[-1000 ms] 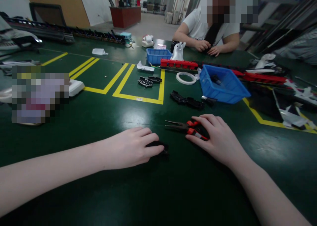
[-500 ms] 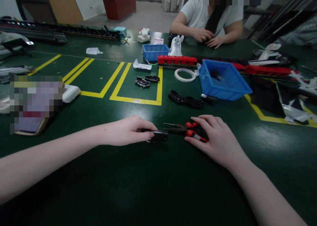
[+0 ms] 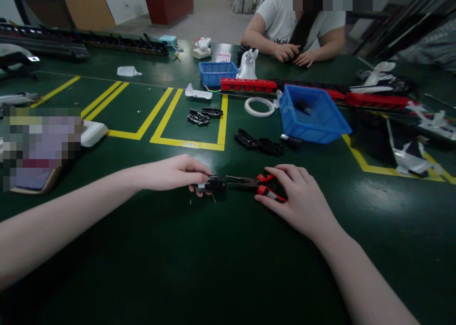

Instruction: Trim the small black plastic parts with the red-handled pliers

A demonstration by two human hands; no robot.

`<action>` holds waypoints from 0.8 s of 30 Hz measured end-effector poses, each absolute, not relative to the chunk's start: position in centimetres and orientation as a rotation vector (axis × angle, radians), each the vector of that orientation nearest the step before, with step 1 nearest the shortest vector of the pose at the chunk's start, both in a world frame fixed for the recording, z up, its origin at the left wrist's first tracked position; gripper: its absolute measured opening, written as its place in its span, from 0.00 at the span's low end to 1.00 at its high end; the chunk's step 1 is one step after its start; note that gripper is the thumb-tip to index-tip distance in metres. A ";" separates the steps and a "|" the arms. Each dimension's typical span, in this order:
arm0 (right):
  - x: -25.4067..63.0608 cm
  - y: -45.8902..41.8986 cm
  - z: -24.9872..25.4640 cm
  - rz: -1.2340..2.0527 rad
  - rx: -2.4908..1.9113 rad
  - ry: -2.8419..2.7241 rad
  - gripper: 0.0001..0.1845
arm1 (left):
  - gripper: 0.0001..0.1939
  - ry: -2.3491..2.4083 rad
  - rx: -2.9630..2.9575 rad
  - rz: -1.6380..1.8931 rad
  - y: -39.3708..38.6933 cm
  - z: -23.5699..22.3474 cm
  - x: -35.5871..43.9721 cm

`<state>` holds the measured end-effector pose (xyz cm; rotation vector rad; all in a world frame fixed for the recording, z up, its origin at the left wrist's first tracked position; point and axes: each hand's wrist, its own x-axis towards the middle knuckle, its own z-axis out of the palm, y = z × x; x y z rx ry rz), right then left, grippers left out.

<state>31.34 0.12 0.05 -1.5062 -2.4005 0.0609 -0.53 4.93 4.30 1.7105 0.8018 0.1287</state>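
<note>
My left hand [image 3: 187,174] grips a small black plastic part [image 3: 215,183] between thumb and fingers, just above the green table. Red-handled needle-nose pliers [image 3: 252,182] are held in my right hand [image 3: 294,192], fingers around the handles. The pliers' long jaws point left, slightly parted, and their tips meet or overlap the right end of the black part; whether they grip it I cannot tell. Two tiny thin pieces [image 3: 214,198] show just below my left hand. Beyond my hands lie two black plastic parts [image 3: 270,146] on the table.
A blue bin [image 3: 317,130] with a dark item inside stands at right, beside a roll of white tape [image 3: 259,107]. Further back are a smaller blue bin [image 3: 218,73] and a long red strip [image 3: 248,84]. A phone [image 3: 42,154] lies left. A co-worker [image 3: 267,35] sits opposite.
The black part in my left hand has turned and risen a little, and the pliers' tips now reach its end. The whole view has shifted slightly.
</note>
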 end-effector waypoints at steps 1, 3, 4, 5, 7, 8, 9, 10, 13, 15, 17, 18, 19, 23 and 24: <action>31.4 0.1 0.0 0.065 -1.502 -2.397 0.34 | 0.15 0.833 1.731 0.155 4.8 4.3 -0.6; 31.5 0.2 -0.2 0.068 -1.488 -2.387 0.34 | 0.16 0.943 1.813 0.224 4.4 4.4 -0.8; 31.5 0.1 -0.2 0.068 -1.480 -2.383 0.34 | 0.16 1.017 1.876 0.267 4.1 4.5 -0.9; 31.3 0.1 -0.1 0.062 -1.468 -2.378 0.34 | 0.17 1.090 1.948 0.313 3.7 4.6 -1.0; 30.7 -0.3 0.1 0.045 -1.425 -2.372 0.33 | 0.17 1.202 2.096 0.398 2.7 4.4 -1.4; 30.0 -0.7 0.4 0.033 -1.389 -2.369 0.31 | 0.18 1.226 2.165 0.427 2.1 4.1 -1.6; 29.3 -1.1 0.7 0.032 -1.337 -2.375 0.28 | 0.18 1.232 2.234 0.447 1.6 3.8 -1.9; 28.3 -1.5 1.0 0.046 -1.270 -2.387 0.23 | 0.18 1.225 2.306 0.461 1.2 3.4 -2.2; 25.1 -2.6 1.5 0.137 -1.082 -2.484 0.16 | 0.17 1.159 2.526 0.475 0.1 2.1 -2.8; 23.3 -2.8 1.3 0.157 -0.991 -2.564 0.16 | 0.16 1.122 2.637 0.475 -0.4 1.5 -3.0; 22.3 -2.8 0.9 0.123 -0.965 -2.599 0.15 | 0.15 1.108 2.694 0.477 -0.7 1.2 -2.9; 22.1 -2.7 0.7 0.109 -0.963 -2.603 0.15 | 0.15 1.109 2.705 0.481 -0.8 1.1 -2.9; 22.0 -2.6 0.5 0.092 -0.963 -2.605 0.15 | 0.14 1.111 2.705 0.487 -0.9 1.0 -2.8; 22.5 -2.3 0.4 0.080 -0.943 -2.602 0.11 | 0.13 1.091 2.679 0.525 -1.1 0.6 -2.9; 22.6 -2.3 0.4 0.096 -0.946 -2.593 0.10 | 0.13 1.079 2.674 0.535 -1.1 0.5 -2.9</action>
